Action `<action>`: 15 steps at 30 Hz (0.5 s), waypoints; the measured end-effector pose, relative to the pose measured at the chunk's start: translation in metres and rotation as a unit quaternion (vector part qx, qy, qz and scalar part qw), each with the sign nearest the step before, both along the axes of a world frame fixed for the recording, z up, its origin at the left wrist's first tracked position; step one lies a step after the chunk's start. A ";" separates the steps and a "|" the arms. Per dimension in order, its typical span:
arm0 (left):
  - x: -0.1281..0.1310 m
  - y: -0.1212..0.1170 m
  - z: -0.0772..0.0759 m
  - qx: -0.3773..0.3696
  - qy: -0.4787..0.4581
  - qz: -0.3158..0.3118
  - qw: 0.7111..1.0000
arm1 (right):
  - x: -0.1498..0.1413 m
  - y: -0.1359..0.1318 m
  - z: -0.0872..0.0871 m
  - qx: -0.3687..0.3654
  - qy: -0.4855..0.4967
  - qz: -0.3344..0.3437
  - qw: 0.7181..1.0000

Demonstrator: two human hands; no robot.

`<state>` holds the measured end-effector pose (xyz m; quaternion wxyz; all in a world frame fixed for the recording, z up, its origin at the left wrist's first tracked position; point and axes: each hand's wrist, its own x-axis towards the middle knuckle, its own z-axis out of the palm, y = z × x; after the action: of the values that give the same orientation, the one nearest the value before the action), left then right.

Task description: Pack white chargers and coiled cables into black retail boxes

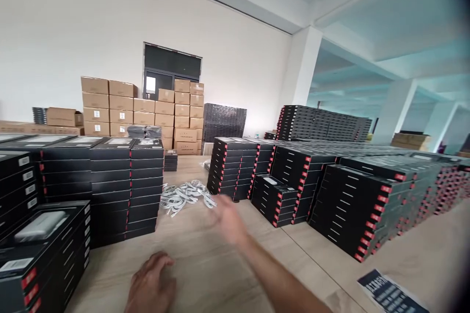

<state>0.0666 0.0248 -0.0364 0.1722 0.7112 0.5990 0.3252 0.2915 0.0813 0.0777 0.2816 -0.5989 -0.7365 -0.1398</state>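
Note:
My left hand (151, 283) lies palm down on the wooden table (205, 274), fingers spread, holding nothing. My right hand (226, 219) is stretched out over the table toward a heap of white cables (183, 194); it is smeared by motion and its fingers are unclear. It hovers just right of the heap and I cannot see it touching it. Stacks of black boxes with red tabs (121, 186) stand left of the cables, and more such stacks (235, 166) stand to their right.
Long rows of black boxes (360, 205) run along the right side. Brown cardboard cartons (147, 110) are piled against the back wall by a dark doorway. A dark printed sheet (389, 293) lies near the table's front right. White pillars stand at right.

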 end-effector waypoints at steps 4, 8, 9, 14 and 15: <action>-0.001 0.011 -0.001 -0.022 -0.020 -0.012 1.000 | 0.132 0.015 0.024 0.062 0.014 -0.194 0.979; 0.000 0.004 0.002 -0.017 -0.043 -0.005 0.999 | 0.195 0.007 0.029 0.054 -0.015 -0.238 0.970; 0.000 0.003 0.004 -0.013 -0.052 -0.003 0.999 | 0.198 0.005 0.029 0.053 -0.030 -0.230 0.971; 0.000 -0.001 0.013 -0.014 -0.155 -0.017 0.988 | 0.148 -0.015 0.030 0.067 -0.110 -0.109 0.986; 0.000 -0.001 0.015 -0.033 -0.191 -0.023 0.981 | 0.126 -0.023 0.027 0.078 -0.128 -0.050 0.987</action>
<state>0.0663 0.0235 -0.0211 0.3148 0.6435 0.5485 0.4313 0.4176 0.0584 0.1043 0.2239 -0.5885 -0.7222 -0.2862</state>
